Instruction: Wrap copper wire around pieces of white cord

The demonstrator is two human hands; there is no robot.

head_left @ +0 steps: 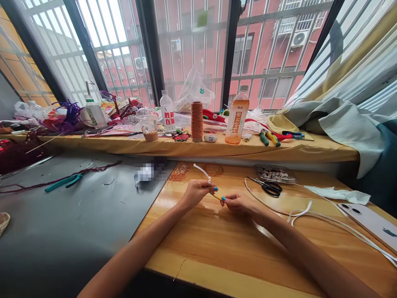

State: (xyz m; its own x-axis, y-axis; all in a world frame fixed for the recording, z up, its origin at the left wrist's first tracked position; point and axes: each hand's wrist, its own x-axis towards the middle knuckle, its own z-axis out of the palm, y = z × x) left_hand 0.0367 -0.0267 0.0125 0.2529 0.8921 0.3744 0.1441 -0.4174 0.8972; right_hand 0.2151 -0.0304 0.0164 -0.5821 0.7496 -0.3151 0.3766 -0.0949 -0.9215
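Left hand (197, 191) pinches a short white cord (202, 171) between thumb and fingertips, cord's free end sticking up and to the left, with a small knot or wrap just above the grip. Right hand (238, 203) just beside it, also pinched, fingertips closed on a thin yellow-brown strand (218, 197) that runs across to the left hand (whether it is tied to the cord, can't tell). Hands apart from each other, cord and strand both held above the wooden table (198, 240), near its middle.

On the table: copper-coloured wire tangle (179, 172) beyond the left hand; black scissors (270, 188), closed or nearly so, beyond the right hand, just in front of a clear plastic tray (281, 180) of small pale and dark pieces. Long white cords (331, 218) curve along the right side, near the phone (374, 222) lying back up; crumpled white tissue (338, 193) behind the phone.

Cloth-covered ledge (322, 152) under the window: upright copper-coloured spool (197, 122), small white cup (211, 138) beside it, then bottle with orange drink (237, 120). Teal-handled pliers (64, 182) on the grey surface, left.
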